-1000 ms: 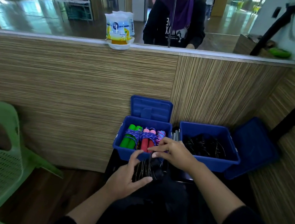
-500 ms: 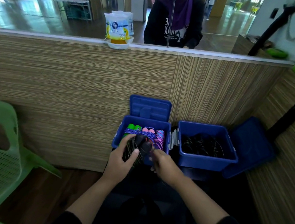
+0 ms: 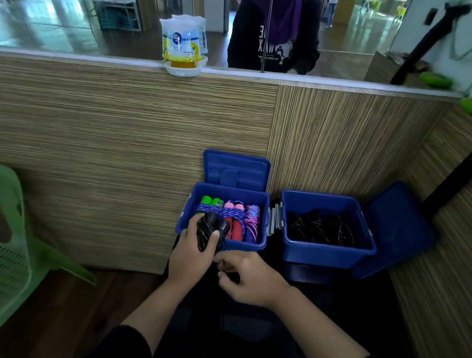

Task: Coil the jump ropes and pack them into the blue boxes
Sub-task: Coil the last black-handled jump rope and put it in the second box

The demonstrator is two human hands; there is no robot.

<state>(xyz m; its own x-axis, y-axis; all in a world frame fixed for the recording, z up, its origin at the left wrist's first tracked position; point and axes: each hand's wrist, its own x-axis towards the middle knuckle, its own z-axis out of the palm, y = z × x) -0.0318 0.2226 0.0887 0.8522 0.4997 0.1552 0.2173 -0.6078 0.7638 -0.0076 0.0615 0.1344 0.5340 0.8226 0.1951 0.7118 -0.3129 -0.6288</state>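
Head view: jump ropes and two blue boxes.
Left hand [image 3: 191, 258] grips black coiled rope [image 3: 210, 230] over left box [image 3: 246, 244], beside coloured ropes [image 3: 238, 219]; right hand [image 3: 249, 280] loosely curled, holding nothing; right box [image 3: 323, 253] holds black ropes [image 3: 319, 229].

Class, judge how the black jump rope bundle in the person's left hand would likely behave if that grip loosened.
The black jump rope bundle is thin looped cord, so probably floppy and apt to uncoil. One left hand lifts it, so likely light.
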